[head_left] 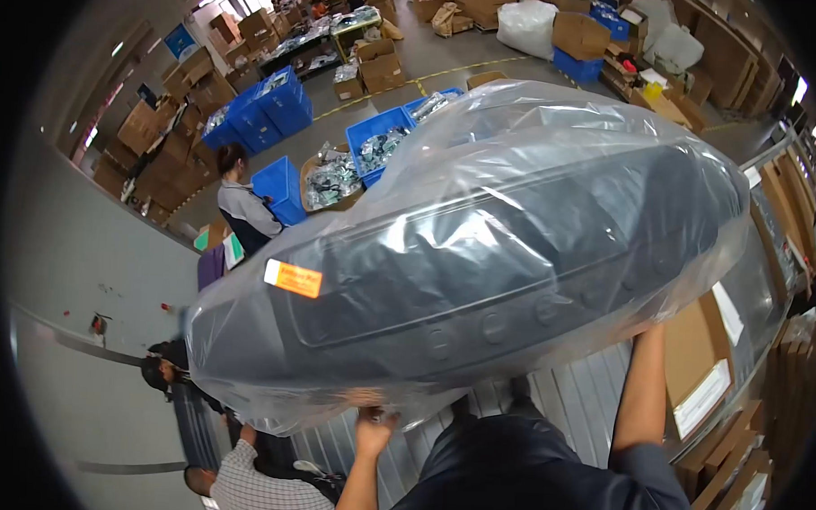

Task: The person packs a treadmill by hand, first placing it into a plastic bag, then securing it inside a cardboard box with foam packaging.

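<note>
A long dark grey moulded panel (pixel 480 248) in a clear plastic bag (pixel 538 125) fills the middle of the head view, tilted with its right end higher. An orange and white sticker (pixel 294 279) sits near its left end. Along the lower edge, my left hand (pixel 374 426) is closed on the bagged panel, with its fingers partly under the plastic. Farther right, my right hand (pixel 650 335) holds the same edge, and most of its fingers are hidden by the panel.
Blue bins (pixel 374 141) of bagged parts stand beyond the panel. A person in a grey top (pixel 244 204) is at the left, and one in a checked shirt (pixel 269 488) below. Flat cartons (pixel 692 355) lie at right. Ribbed metal flooring (pixel 574 396) is under me.
</note>
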